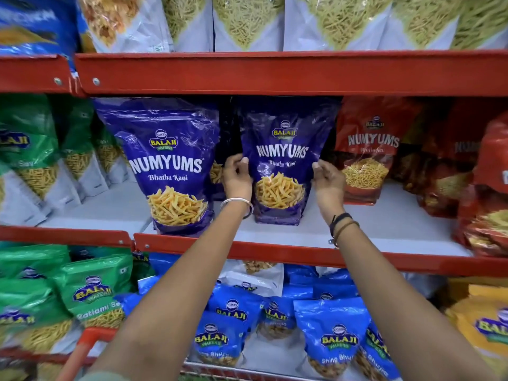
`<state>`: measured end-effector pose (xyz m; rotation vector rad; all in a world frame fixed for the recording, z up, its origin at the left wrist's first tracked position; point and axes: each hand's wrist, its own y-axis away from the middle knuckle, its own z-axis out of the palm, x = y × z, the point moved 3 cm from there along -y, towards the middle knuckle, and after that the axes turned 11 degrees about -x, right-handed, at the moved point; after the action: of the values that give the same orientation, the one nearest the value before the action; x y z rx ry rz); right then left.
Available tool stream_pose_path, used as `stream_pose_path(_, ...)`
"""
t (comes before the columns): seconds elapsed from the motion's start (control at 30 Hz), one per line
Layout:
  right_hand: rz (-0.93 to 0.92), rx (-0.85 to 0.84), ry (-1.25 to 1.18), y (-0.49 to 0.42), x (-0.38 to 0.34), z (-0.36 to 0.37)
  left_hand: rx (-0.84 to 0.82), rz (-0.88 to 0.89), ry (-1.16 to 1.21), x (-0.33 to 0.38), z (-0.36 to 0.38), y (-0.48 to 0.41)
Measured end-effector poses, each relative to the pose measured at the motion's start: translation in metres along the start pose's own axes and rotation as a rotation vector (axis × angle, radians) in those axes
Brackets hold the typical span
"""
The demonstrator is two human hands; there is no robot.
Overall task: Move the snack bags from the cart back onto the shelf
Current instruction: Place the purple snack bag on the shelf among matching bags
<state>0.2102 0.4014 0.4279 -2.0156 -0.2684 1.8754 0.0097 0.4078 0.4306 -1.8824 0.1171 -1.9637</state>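
Three red-edged shelf tiers (275, 74) fill the view, stocked with Balaji snack pouches. Middle tier, pale grey deck (384, 218): green sev bags (30, 144) at left, red Numyums bags (365, 149) at right, bare deck between the groups. Front purple Numyums Bhatha Kani bag (171, 166), upright at the deck's front lip. Second purple Numyums Bhatha Kani bag (280, 160), upright, set further back (base on the deck), just beside the red stock. Upper tier: white-and-clear sev pouches (247, 20). Lower tier: blue Sing Bhujia bags (335, 339), green Ratlami Sev bags (93, 295). Red cart handle (82, 350), bottom left corner. Left hand (237, 180), silver bangle, fingers curled, pinching the second bag's left edge. Right hand (327, 178), dark wrist bands, fingers together, pinching its right edge.
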Motion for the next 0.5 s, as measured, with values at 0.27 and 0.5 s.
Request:
stream_pose_path(0.27, 0.229, -0.229, 0.047, 0.032, 0.013, 0.003, -0.401, -0.071, -0.371, 0.005, 0.007, 0.061)
stream_pose_path(0.5, 0.259, -0.212, 0.031, 0.055, 0.006, -0.008, -0.530, -0.082, -0.283, 0.001, -0.011, 0.074)
